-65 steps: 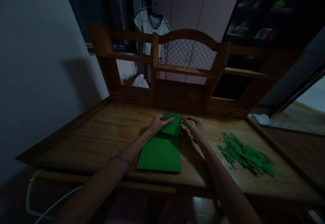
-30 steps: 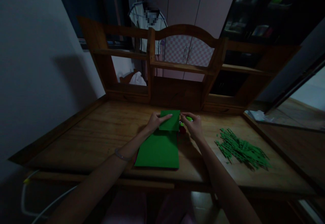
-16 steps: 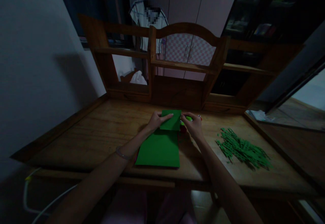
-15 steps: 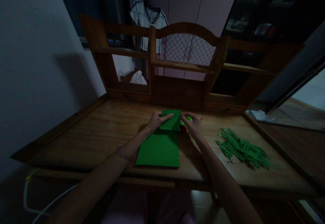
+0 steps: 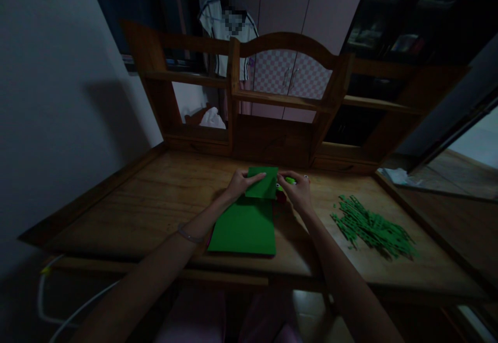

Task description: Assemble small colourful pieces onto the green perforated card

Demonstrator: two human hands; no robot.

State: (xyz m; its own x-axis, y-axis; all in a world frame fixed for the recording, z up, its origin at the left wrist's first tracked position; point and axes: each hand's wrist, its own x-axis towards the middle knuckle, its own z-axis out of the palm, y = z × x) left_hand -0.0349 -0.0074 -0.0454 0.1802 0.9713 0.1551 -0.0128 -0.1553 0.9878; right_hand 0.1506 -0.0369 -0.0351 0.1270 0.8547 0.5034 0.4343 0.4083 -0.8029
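My left hand (image 5: 243,183) pinches a small green sheet (image 5: 261,183) by its left side, thumb on top. At the sheet's right edge is my right hand (image 5: 295,188), its thumb and fingertips pressed together; whether they grip the edge or something tiny is too small to tell. Below the small sheet lies a larger green sheet (image 5: 245,228) on the wooden desk. Small red and green objects (image 5: 280,194) with eye-like spots show beside and behind my right hand, partly covered by it.
A loose pile of thin green strips (image 5: 375,228) lies on the right of the desk (image 5: 136,197). Along the back stands a wooden shelf unit (image 5: 272,138) with drawers. A pale cable (image 5: 83,306) hangs at the lower left.
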